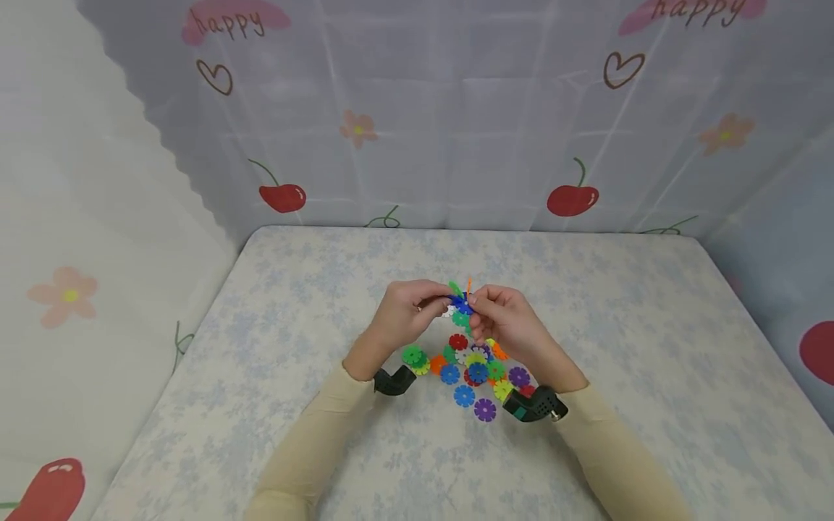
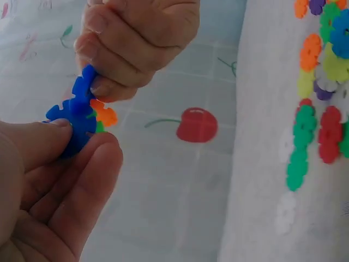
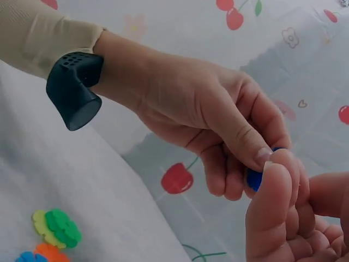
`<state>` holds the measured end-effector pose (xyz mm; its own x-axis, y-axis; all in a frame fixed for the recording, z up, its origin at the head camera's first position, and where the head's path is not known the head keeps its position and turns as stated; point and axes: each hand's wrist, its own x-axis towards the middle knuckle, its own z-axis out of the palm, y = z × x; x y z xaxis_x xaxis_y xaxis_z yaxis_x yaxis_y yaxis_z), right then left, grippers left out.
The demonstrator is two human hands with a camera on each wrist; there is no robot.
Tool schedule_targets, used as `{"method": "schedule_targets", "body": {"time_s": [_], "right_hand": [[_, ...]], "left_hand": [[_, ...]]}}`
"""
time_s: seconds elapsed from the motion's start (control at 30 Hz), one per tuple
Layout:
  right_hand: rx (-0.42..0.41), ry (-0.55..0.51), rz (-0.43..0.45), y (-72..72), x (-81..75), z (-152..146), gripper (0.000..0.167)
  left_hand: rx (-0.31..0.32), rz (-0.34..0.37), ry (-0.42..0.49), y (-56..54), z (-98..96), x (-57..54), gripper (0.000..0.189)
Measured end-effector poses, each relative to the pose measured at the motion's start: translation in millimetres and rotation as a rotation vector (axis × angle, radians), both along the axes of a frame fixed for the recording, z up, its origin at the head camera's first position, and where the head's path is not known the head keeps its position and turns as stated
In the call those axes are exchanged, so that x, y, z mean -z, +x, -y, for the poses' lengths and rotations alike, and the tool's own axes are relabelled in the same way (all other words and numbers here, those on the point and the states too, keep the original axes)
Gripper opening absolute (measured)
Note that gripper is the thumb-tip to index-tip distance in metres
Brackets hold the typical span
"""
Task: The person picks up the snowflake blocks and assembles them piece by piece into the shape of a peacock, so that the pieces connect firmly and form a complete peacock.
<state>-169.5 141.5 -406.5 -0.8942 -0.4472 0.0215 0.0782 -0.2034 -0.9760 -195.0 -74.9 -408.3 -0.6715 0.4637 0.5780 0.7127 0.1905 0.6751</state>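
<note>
Between thumb and fingers, my left hand point(image 1: 407, 307) pinches a blue notched plastic disc point(image 2: 82, 128). My right hand point(image 1: 511, 315), fingers curled, grips a second blue disc point(image 2: 83, 87) that meets the first at an angle. Whether their slots are fully engaged cannot be told. An orange disc point(image 2: 105, 113) and a bit of a green disc point(image 2: 100, 126) show behind the blue ones, seemingly part of the same piece. In the right wrist view, fingers hide most of the blue disc point(image 3: 254, 179). Both hands are raised above the table.
A pile of loose coloured discs point(image 1: 477, 373) lies on the patterned table point(image 1: 313, 289) below and nearer than the hands. Green discs point(image 2: 304, 128) and a white disc point(image 2: 286, 213) lie at its far side. A printed curtain point(image 1: 443, 145) hangs behind the table.
</note>
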Motion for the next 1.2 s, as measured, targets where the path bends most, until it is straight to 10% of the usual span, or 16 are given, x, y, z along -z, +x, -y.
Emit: {"method": "schedule_targets", "body": {"time_s": [0.13,0.27,0.37,0.5,1.2], "right_hand": [[0.167,0.056,0.06,-10.1,4.1,-1.1,0.021],[0.307,0.057,0.059,-13.8,5.1,-11.0,0.022],[0.286,0.031,0.047,-14.6,4.9,-15.1,0.02],[0.226,0.0,0.032,-13.6,4.9,-13.3,0.02],[0.167,0.018,0.027,-8.1,1.0,-7.7,0.02]], "left_hand": [[-0.127,0.353,-0.014,-12.8,-4.7,23.2,0.035],[-0.215,0.491,-0.319,-15.2,-12.9,38.8,0.046],[-0.158,0.424,-0.622,-10.1,-21.1,44.4,0.036],[-0.084,0.376,-0.789,-2.9,-31.5,48.4,0.024],[-0.231,0.312,-0.758,-0.5,-36.9,56.2,0.027]]}}
